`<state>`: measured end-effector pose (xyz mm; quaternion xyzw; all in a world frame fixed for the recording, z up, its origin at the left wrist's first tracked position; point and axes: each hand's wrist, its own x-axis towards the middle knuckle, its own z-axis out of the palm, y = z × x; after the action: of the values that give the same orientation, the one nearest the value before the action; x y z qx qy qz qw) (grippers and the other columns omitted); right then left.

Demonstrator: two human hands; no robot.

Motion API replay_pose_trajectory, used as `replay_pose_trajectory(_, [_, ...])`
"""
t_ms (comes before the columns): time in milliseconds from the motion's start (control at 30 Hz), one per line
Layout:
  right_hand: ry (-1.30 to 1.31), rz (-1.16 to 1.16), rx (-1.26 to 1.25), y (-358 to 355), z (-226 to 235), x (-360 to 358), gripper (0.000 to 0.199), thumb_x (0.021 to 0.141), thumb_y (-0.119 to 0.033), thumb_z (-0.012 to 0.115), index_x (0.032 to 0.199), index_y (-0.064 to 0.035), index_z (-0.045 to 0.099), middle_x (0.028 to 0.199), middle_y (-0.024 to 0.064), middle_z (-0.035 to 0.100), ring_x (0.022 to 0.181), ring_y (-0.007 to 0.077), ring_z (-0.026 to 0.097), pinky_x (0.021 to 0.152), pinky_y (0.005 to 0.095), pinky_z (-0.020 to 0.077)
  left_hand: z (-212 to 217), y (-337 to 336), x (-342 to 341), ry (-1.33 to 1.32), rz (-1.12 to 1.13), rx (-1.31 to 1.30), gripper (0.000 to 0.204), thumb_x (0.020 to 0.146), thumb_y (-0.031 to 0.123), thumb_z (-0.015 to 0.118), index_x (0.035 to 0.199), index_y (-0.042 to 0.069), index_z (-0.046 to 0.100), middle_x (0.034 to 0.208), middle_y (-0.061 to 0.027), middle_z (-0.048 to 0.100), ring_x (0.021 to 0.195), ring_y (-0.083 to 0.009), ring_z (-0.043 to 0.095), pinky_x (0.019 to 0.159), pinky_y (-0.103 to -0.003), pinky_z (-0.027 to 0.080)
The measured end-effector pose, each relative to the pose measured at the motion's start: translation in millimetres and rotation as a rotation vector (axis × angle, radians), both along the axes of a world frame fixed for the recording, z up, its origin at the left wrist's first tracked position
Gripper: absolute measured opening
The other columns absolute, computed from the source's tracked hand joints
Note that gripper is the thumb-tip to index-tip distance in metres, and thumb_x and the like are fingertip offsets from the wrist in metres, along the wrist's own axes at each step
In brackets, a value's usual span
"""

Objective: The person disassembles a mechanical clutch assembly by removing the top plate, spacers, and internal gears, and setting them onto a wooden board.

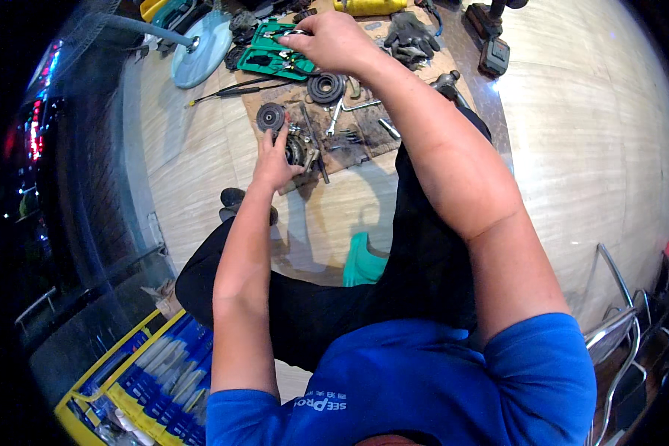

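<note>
My left hand (pixel 275 165) is on the cardboard mat, thumb and fingers set around a dark round metal part (pixel 296 151). A black pulley-like wheel (pixel 270 117) lies just beyond its fingertips. Over at the open green tool case (pixel 264 61), my right hand (pixel 333 43) has thumb and forefinger pinched at a small shiny tool, whose kind I cannot make out. Pliers-like tools with dark handles sit in the case. Right of the case lies a thick black ring-shaped part (pixel 325 88). Beside it are a wrench (pixel 335 117) and a long thin bar (pixel 314 137).
Dark work gloves (pixel 411 39) and a yellow cylindrical object (pixel 372 6) lie at the mat's far side. A cordless power tool (pixel 490 41) stands far right. A round pale base (pixel 202 50) with a pole is far left. A yellow-and-blue rack (pixel 152 372) stands near left; metal-framed chairs (pixel 617 334) near right.
</note>
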<state>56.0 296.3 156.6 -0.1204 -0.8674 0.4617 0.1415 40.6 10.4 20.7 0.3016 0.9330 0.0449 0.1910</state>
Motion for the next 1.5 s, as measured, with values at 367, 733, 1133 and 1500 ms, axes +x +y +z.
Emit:
replay_pose_trajectory(367, [-0.026,-0.032,0.19,24.3,-26.7,-11.9,0.034,0.081,-0.037,0.069,0.097,-0.0079,0.075,0.093,0.0223,0.071,0.09,0.0411,0.068,0.083,0.048,0.0543,285.7,47.4,0.6,0.033,0.089,-0.198,0.049,0.09,0.023,0.071,0.135,0.008,0.056,0.145,-0.0222,0.048,0.126,-0.0403,0.053,0.106,-0.042,0.045])
replay_pose_trajectory(733, [-0.551,0.472,0.559,-21.5,-204.7,8.0,0.021,0.081,-0.015,0.063,0.092,-0.0003,0.073,0.102,0.0263,0.07,0.098,0.0418,0.068,0.089,0.048,0.0547,233.0,-20.4,-8.2,0.041,-0.118,0.179,0.065,0.085,0.017,0.073,0.144,0.01,0.048,0.138,-0.0221,0.055,0.127,-0.0402,0.053,0.106,-0.044,0.045])
replay_pose_trajectory(1133, [-0.87,0.304,0.55,-35.5,-352.7,48.0,0.022,0.08,-0.009,0.062,0.096,-0.0005,0.073,0.102,0.026,0.07,0.1,0.0431,0.067,0.09,0.0489,0.0544,233.4,1.5,-15.0,-0.126,-0.184,-0.009,0.06,0.085,0.018,0.074,0.14,0.009,0.051,0.13,-0.0186,0.059,0.121,-0.036,0.058,0.1,-0.044,0.05])
replay_pose_trajectory(1500, [-0.82,0.199,0.411,-61.4,-327.7,69.5,0.027,0.086,-0.008,0.057,0.111,-0.0032,0.067,0.113,0.0247,0.068,0.11,0.0387,0.065,0.094,0.0476,0.053,226.0,-8.7,-19.2,-0.106,-0.161,0.039,0.058,0.085,0.019,0.075,0.137,0.007,0.053,0.128,-0.0194,0.061,0.121,-0.0359,0.058,0.1,-0.044,0.05])
